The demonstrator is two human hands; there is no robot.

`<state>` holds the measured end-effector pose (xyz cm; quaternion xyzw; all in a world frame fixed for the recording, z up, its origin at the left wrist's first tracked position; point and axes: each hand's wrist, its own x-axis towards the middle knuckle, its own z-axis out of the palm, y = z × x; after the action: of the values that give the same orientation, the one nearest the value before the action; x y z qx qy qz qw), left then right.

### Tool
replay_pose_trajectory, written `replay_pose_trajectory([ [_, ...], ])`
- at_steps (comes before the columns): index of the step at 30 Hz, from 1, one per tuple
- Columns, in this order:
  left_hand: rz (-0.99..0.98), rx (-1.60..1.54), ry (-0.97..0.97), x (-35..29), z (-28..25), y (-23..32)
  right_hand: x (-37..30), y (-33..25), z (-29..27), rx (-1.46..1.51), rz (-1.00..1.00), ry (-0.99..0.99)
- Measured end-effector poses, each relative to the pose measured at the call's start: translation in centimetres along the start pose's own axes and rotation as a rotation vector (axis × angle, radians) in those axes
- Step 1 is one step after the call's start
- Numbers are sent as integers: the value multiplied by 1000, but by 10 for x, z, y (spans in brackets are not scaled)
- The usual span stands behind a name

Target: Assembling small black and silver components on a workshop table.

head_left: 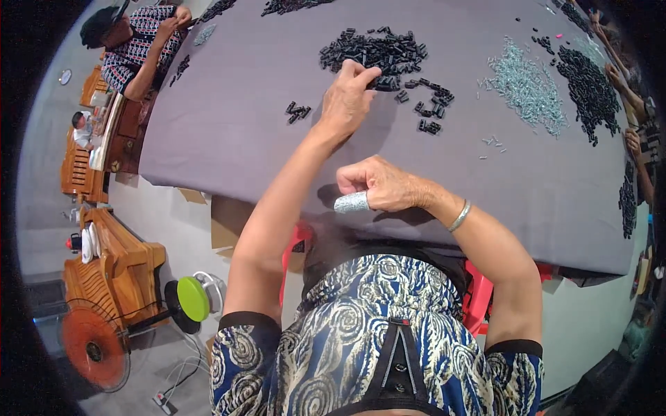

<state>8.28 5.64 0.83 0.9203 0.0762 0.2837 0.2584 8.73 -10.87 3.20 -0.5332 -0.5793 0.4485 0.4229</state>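
A heap of small black plastic pieces [388, 48] lies on the grey cloth in front of me. My left hand [347, 100] reaches to its near edge, fingers bent and close together at the pieces. Whatever is between those fingertips is hidden. Closer to my body, my right hand [388, 186] is curled over the cloth near the table edge, and its contents, if any, cannot be seen. A silvery wrap [352, 202] covers its thumb. Loose black pieces [431, 104] are scattered right of the heap, and a few more black pieces [298, 112] lie left of my left hand.
A pile of small silvery pieces [527, 87] and a larger black pile [588, 90] are at the right. Co-workers' hands [617, 76] show along the right edge; another person [139, 48] sits far left. A fan [94, 350] and wooden chair [114, 256] stand lower left.
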Motion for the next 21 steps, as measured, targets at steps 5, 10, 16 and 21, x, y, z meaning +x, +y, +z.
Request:
replay_pose_trajectory([
  [5, -42, 40, -10, -4, -1, 1, 0, 0, 3, -24, 0, 8],
  [10, -64, -41, -5, -25, -10, 0, 2, 4, 5, -29, -10, 12],
  [16, -98, -159, -10, -31, -24, 7, 2, 2, -2, -29, 21, 5],
  [21, -250, -312, 87, -40, -27, 3, 3, 1, 1, -13, -9, 33],
])
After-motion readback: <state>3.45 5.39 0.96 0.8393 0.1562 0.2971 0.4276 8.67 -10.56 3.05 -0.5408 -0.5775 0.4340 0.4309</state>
